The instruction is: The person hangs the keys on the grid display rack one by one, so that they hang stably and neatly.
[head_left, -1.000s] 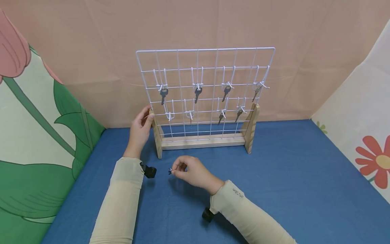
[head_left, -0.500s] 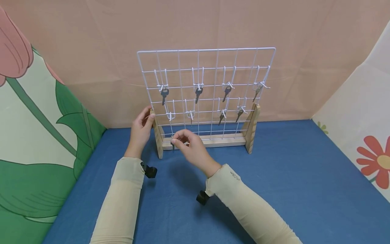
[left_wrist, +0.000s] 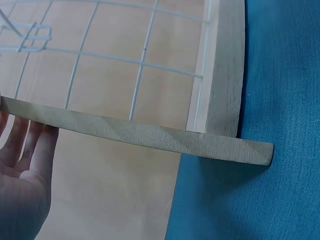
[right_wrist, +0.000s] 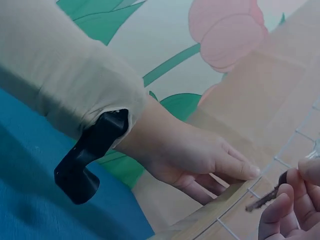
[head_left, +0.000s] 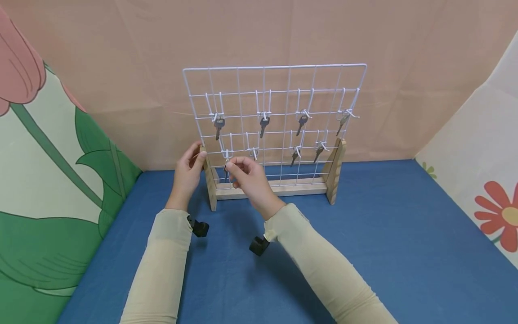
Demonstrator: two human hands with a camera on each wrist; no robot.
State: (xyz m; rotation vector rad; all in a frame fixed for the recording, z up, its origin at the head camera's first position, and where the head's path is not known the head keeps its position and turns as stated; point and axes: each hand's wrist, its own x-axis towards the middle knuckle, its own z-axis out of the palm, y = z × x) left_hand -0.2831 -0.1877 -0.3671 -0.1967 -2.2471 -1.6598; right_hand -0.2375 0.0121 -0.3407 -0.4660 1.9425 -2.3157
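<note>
My right hand pinches a small key between thumb and fingers. The key's toothed blade sticks out below the fingertips in the right wrist view. In the head view the key is right at the lower left hook of a white wire grid rack. My left hand grips the top of the rack's left wooden leg, thumb in front and other fingers behind. Four upper hooks each bear a key, such as the one at the far left. More keys hang from lower hooks.
A wooden crossbar joins the rack's legs on the blue tablecloth. Behind stands a tan backdrop. Flower-printed panels flank the table at left and right. A black camera mount juts from the right sleeve.
My right hand has risen from above the cloth to the lower left hook, bringing the key with it. The left hand keeps its grip on the wooden leg.
</note>
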